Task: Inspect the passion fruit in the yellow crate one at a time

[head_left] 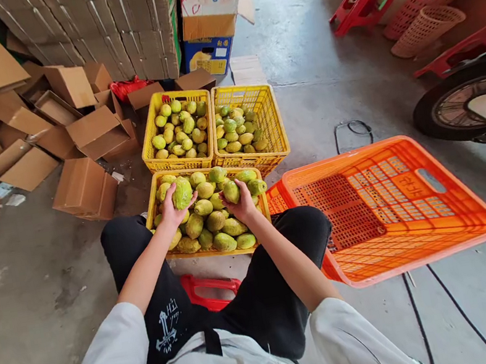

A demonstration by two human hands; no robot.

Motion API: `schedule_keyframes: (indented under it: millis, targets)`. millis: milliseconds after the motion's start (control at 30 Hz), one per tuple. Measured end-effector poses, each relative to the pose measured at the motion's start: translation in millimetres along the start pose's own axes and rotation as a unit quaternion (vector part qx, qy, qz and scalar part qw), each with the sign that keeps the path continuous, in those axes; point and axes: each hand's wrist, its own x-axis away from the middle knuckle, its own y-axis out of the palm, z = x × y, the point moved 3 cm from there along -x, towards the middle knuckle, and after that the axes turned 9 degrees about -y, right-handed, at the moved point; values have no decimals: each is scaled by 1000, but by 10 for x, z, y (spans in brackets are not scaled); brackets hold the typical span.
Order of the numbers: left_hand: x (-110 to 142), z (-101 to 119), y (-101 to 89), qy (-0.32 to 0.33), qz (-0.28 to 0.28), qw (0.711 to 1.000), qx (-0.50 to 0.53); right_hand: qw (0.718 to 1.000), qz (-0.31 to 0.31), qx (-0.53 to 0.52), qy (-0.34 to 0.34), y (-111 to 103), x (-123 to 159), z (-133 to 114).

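Note:
My left hand (171,208) is closed around a large, bumpy green fruit (181,193), raised over the front yellow crate (151,205). In my right hand (244,205) is a smaller, darker green fruit (231,192), gripped by the fingers and thumb. Both hands are above the heaped yellow-green oblong fruits (216,220) that fill this crate, which stands between my knees. Another green fruit (257,187) lies just right of my right hand. My fingers partly cover both held fruits; the exact kind of fruit cannot be told.
Behind stand two more yellow crates of fruit, a left one (145,137) and a right one (277,118). An orange basket (394,186) lies tilted at my right. Cardboard boxes (84,188) crowd the left. A wheel (473,100) and red stool (366,0) stand at right.

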Motion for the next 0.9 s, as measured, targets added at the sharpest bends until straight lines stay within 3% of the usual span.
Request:
schedule_keyframes:
  millis: [167,433,600,900]
  targets:
    - [54,0,55,-40,-28,998,-27,1000,-6,3,-18,-16,-6,-22]
    - [87,34,101,-32,-1,999,17,999,16,-30,4,89,30,-30]
    - [82,19,127,-17,-26,999,6,999,20,-18,-43,72,97,-71]
    - [-36,86,-22,0,43,999,14,998,-5,63,-20,79,147,-37]
